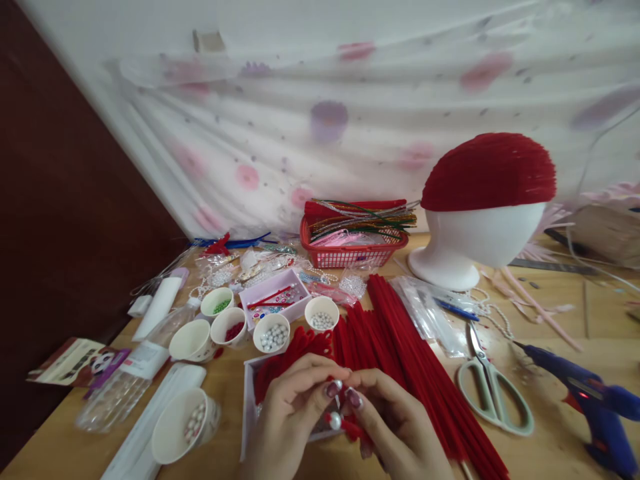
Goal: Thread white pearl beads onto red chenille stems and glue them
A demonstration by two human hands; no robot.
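Observation:
At the front centre, my left hand (295, 407) and my right hand (393, 417) meet with their fingertips pinched together. Between them is a short piece of red pipe cleaner (354, 427) with a white pearl bead (335, 421) on it. Another pale bead shows at the left thumb tip; the fingers hide part of the piece. Under the hands stands a white box (249, 400) with looped red pipe cleaners (285, 360) in it. Long red pipe cleaners (415, 347) lie in a bundle just beyond and right of my right hand.
Paper cups of beads, such as one with white beads (273, 335), stand left of centre. Scissors (493, 393) and a blue glue gun (590, 400) lie at right. Behind are a red basket (353, 255) and a white foam head (480, 233) with a red covering.

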